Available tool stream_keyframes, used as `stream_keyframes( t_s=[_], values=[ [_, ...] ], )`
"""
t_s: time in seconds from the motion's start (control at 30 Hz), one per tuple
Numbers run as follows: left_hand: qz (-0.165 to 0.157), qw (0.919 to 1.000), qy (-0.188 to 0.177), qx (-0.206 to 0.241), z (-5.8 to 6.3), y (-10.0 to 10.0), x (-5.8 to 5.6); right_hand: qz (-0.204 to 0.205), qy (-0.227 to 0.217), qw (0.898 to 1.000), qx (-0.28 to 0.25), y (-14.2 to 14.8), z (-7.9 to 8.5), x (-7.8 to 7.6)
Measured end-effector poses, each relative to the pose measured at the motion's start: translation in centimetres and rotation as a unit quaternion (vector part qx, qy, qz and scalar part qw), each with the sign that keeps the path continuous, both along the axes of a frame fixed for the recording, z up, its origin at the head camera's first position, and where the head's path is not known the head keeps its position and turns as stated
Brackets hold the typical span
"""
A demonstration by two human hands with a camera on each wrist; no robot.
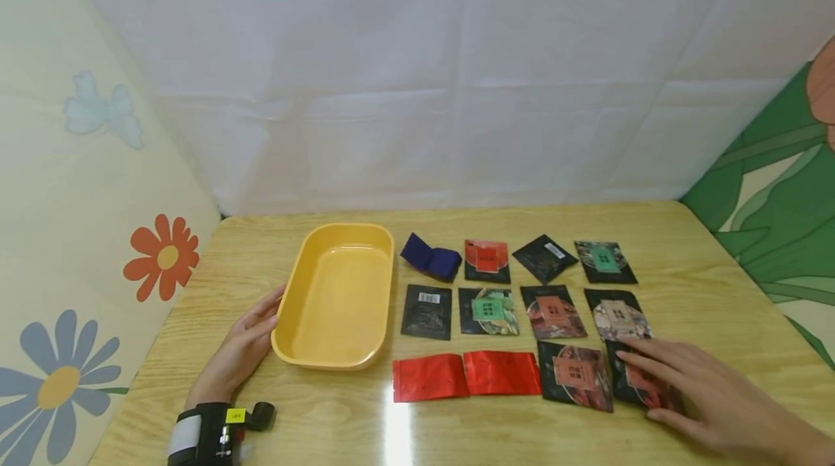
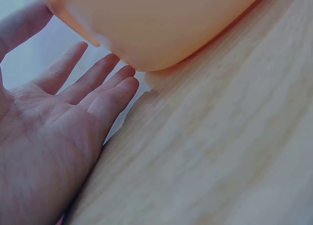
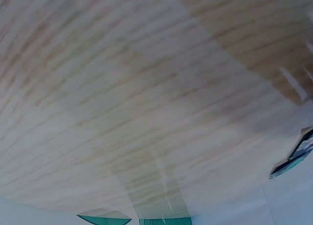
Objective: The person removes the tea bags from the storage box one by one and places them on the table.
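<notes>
My left hand (image 1: 243, 347) lies at the left side of a yellow plastic tray (image 1: 282, 354). In the left wrist view its fingers (image 2: 93, 80) are loosely extended by the tray's outer wall, and the thumb reaches the rim. My right hand (image 1: 701, 393) rests over a dark packet (image 1: 642, 383) at the near right of the packet rows, its fingers spread across it and covering part. Beside that lies another dark packet with a red label (image 1: 574, 373). Behind the hand is a dark packet with a beige label (image 1: 618, 314). The right wrist view does not show the hand.
Two shiny red packets (image 1: 430, 377) lie at the front of the rows. Further back are a folded dark purple packet (image 1: 430, 259), a red-and-black packet (image 1: 486, 260) and several dark ones (image 1: 427, 311). The wooden table (image 1: 313, 422) meets a white cloth backdrop (image 1: 417, 125).
</notes>
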State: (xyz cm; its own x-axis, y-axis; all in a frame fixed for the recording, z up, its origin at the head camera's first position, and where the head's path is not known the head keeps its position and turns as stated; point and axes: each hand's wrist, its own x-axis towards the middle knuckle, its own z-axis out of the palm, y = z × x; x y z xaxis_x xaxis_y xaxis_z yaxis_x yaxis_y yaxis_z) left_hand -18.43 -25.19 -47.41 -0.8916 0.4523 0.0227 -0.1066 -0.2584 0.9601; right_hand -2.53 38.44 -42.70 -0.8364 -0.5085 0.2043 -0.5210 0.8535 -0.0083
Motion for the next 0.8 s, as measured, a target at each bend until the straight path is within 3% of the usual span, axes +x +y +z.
stream_keyframes(
  t_s=[0.2,0.53,0.8],
  values=[
    [-0.007,0.9999,0.008,0.008,-0.1,0.0,-0.1,0.020,-0.003,1.000,-0.011,0.3,-0.6,0.2],
    [-0.009,0.9999,0.004,0.009,-0.1,-0.1,-0.2,0.010,0.002,1.000,-0.008,0.1,-1.0,0.3],
    [0.021,0.9993,0.019,0.024,-0.1,-0.2,0.5,-0.036,-0.014,0.999,-0.022,-1.9,-0.6,0.0]
  ],
)
